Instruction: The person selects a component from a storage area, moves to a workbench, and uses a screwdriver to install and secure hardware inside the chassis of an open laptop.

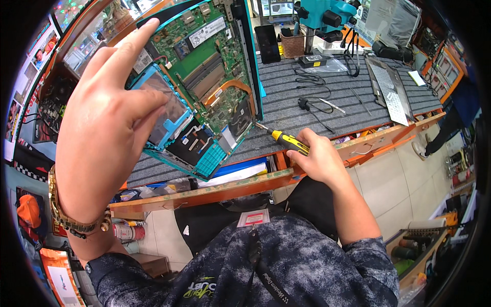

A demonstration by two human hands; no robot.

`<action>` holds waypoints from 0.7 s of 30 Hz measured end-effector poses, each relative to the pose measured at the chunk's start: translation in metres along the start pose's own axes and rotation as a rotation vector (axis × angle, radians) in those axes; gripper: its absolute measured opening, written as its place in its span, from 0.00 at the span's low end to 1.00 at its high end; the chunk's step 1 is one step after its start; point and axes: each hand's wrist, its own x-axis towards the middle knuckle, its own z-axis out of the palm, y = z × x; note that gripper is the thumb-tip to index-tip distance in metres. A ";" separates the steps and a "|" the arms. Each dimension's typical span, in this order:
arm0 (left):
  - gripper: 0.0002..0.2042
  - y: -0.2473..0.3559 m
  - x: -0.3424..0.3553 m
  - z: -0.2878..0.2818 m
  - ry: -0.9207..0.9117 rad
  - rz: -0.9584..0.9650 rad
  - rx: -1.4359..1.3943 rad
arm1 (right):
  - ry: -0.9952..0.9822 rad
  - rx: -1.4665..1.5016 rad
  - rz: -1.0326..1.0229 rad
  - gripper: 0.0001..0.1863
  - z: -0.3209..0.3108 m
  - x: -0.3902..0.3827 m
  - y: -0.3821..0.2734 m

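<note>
An opened laptop point(215, 69) with a teal frame and bare green circuit board stands tilted over the bench on my left. A copper heat pipe, a fan and a drive bay show inside it. My left hand point(110, 105) grips its left side, one finger stretched along the upper edge and others bent over the drive bay; the fingers' undersides are hidden. In my right hand point(319, 156) is a yellow and black screwdriver point(290, 142), held by the handle. Its tip points at the laptop's lower right corner; I cannot tell whether it touches.
A grey striped mat point(281, 92) covers the bench. Behind lie a black phone point(268, 43), a woven holder point(293, 45), black cables point(309, 105) and a teal microscope stand point(327, 15). A detached keyboard panel point(391, 94) rests at right. A partly open drawer point(245, 187) juts out below.
</note>
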 end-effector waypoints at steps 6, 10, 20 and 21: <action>0.09 0.001 0.000 -0.001 0.003 -0.002 -0.004 | 0.019 0.018 -0.001 0.24 -0.003 -0.003 0.000; 0.09 0.001 0.001 0.002 0.007 0.011 0.006 | 0.017 0.010 0.015 0.24 -0.005 -0.003 -0.002; 0.09 0.001 -0.001 0.000 -0.002 -0.003 0.013 | 0.003 0.023 -0.005 0.24 -0.002 0.002 0.001; 0.09 0.002 -0.001 0.000 0.000 -0.002 0.017 | 0.002 0.023 -0.005 0.24 -0.001 0.002 0.002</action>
